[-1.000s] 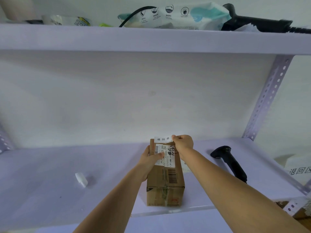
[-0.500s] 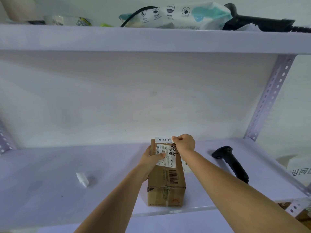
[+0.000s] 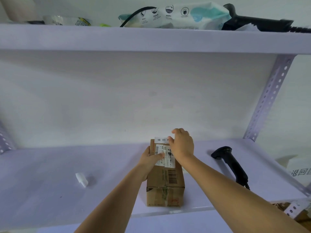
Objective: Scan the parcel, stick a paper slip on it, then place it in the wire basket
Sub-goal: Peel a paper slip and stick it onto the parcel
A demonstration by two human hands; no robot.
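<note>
A long brown cardboard parcel (image 3: 165, 184) lies on the white shelf (image 3: 50, 174), its white shipping labels and barcode facing up. My left hand (image 3: 150, 159) grips its left side, thumb on a label. A white paper slip (image 3: 161, 139) with printed characters sits at the parcel's far end. My right hand (image 3: 182, 144) hovers over that end with its fingers spread, fingertips at the slip's right edge; whether they press it I cannot tell. No wire basket is in view.
A black handheld scanner (image 3: 230, 163) lies on the shelf to the right. A small white cap-like piece (image 3: 82, 179) lies to the left. A perforated upright (image 3: 269, 98) stands at the right. The upper shelf holds a wipes pack (image 3: 176, 15) and a black device.
My right hand has opened from a pinch on the slip's right end to spread fingers above it. The slip stays at the parcel's far end. My left hand holds still.
</note>
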